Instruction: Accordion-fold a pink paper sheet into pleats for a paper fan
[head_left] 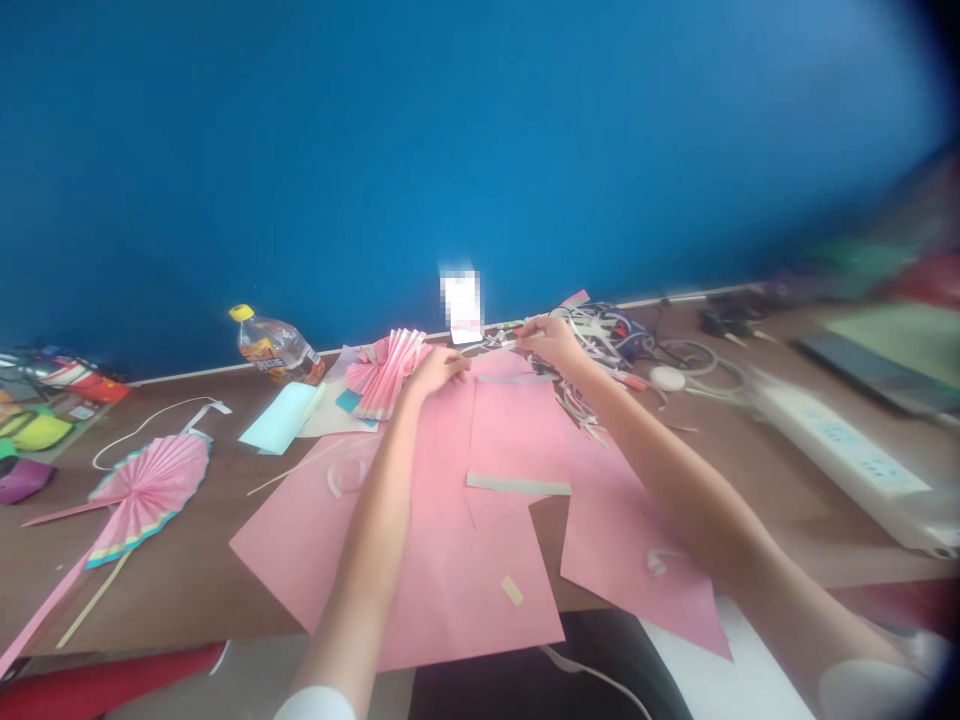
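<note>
Pink paper sheets (480,590) overlap on the brown table. A smaller pink piece (519,430) lies on them, with a pale strip (519,485) along its near edge and another along its far edge. My left hand (439,372) is at the far side of the sheets, its fingers bent together; what they hold, if anything, is too small to name. My right hand (551,338) pinches a thin pale strip (501,352) that stretches toward my left hand. Both hands are above the far edge of the small piece.
Behind my left hand stands a folded pink fan (390,370), near a bottle (277,345) and light blue paper (279,420). Another pink fan (154,485) lies left. Paper scraps (600,330), cables and a white power strip (847,450) lie right. A bright phone (463,305) leans on the wall.
</note>
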